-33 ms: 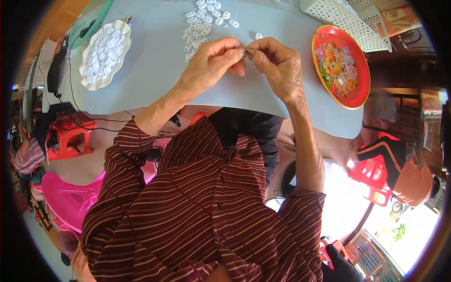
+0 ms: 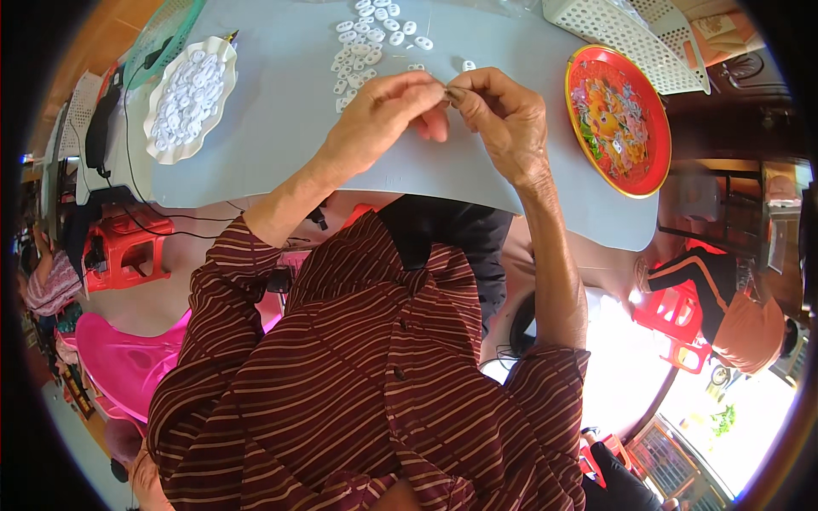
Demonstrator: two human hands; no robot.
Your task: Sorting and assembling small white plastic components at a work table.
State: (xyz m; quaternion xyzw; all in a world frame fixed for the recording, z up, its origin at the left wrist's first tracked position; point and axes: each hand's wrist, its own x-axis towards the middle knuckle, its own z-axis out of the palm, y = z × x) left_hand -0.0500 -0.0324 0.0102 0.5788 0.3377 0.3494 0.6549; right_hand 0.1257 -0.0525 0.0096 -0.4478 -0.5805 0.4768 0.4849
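Note:
Over the grey table (image 2: 281, 111), my left hand (image 2: 388, 115) and my right hand (image 2: 503, 119) meet fingertip to fingertip. Both are closed in a pinch, thumb against forefinger. Whatever sits between them is too small and too covered by the fingers to name. Just beyond my hands lie many small white oval pieces (image 2: 375, 35) with dark marks, loosely grouped on the table. One more white oval piece (image 2: 469, 66) lies apart, close to my right hand.
On the left, a scalloped white dish (image 2: 158, 154) holds many white oval pieces beside a green mesh basket (image 2: 185, 19). To the right are a red round tray (image 2: 658, 175) with small slender bits and a white perforated basket (image 2: 630, 55). Red stools (image 2: 128, 247) and other people surround the table.
My left-hand fingers have shifted slightly at the pinch, uncovering a white piece behind them. Otherwise both hands stay in the same place.

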